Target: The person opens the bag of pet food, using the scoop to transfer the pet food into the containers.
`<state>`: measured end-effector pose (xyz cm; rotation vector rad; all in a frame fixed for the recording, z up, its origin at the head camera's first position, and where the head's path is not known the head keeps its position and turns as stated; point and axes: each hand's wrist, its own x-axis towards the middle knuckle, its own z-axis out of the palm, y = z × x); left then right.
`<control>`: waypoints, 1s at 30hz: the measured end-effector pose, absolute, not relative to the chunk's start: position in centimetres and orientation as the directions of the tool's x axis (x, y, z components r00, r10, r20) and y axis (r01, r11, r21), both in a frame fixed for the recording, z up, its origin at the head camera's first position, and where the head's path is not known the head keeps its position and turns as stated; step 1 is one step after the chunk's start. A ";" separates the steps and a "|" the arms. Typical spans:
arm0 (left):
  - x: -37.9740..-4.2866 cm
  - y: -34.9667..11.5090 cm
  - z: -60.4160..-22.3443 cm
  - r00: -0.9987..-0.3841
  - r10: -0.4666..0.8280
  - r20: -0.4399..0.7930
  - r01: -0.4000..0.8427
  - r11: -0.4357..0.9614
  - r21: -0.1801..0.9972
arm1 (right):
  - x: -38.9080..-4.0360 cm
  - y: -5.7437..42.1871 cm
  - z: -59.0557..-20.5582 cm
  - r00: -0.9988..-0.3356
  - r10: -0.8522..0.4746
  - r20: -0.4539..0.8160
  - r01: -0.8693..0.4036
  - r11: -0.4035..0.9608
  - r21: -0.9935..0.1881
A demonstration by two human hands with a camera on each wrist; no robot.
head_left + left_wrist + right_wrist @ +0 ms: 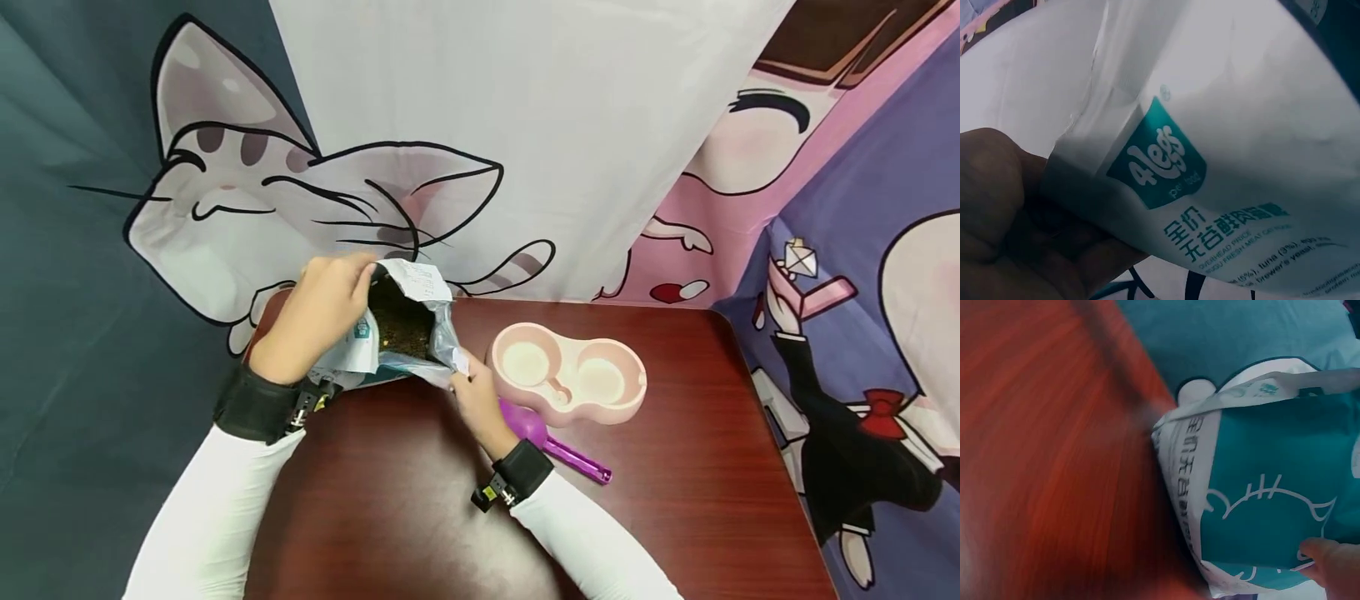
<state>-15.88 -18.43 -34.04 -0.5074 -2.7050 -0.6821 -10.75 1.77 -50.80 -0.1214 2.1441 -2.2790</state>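
A white and teal pet food bag (360, 346) stands at the table's back left, its mouth spread wide. Dark brown kibble (401, 325) shows inside. My left hand (318, 312) grips the upper left of the bag's rim; the left wrist view has that hand (1016, 219) beside the printed white panel of the bag (1241, 137), its fingers partly in shadow. On the opposite side, my right hand (480, 404) pinches the bag's right edge between thumb and fingers. From the right wrist, the thumb (1329, 556) lies against the teal side of the bag (1266, 519).
A pale pink double bowl (570, 354) sits right of the bag. Next to my right wrist lies a purple scoop (573, 458) with a shiny handle. The brown wooden table (675, 500) meets a cartoon-printed cloth (562, 167) at the back and sides.
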 end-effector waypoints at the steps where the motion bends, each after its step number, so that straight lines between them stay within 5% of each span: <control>1: -15.6 -18.1 -34.2 -0.891 0.267 0.367 0.409 0.822 0.397 | -10.6 1.8 -51.0 -0.998 -0.045 0.047 -0.042 -0.102 -0.994; 13: -12.4 -15.1 -36.0 -0.904 0.294 0.311 0.409 0.808 0.424 | -8.9 3.8 -51.0 -0.982 -0.137 -0.129 0.169 -0.343 -0.924; 15: -12.2 -14.9 -36.3 -0.891 0.317 0.325 0.435 0.803 0.408 | -8.7 4.3 -50.9 -0.987 -0.123 -0.101 0.128 -0.236 -0.963; 18: -12.1 -14.6 -36.4 -0.883 0.334 0.331 0.451 0.801 0.395 | -8.7 5.1 -50.5 -0.995 -0.097 -0.007 -0.003 0.102 -0.995; 22: -12.0 -14.4 -36.2 -0.895 0.334 0.296 0.434 0.804 0.406 | -8.6 6.2 -49.8 -0.978 -0.116 0.172 -0.208 0.510 -0.835; 27: -12.0 -14.4 -35.9 -0.905 0.342 0.252 0.421 0.807 0.415 | -9.0 7.5 -49.0 -0.932 -0.120 0.343 -0.331 0.666 -0.668; 30: -12.1 -14.4 -35.9 -0.901 0.348 0.260 0.429 0.806 0.407 | -9.5 8.0 -48.8 -0.932 -0.116 0.342 -0.327 0.677 -0.660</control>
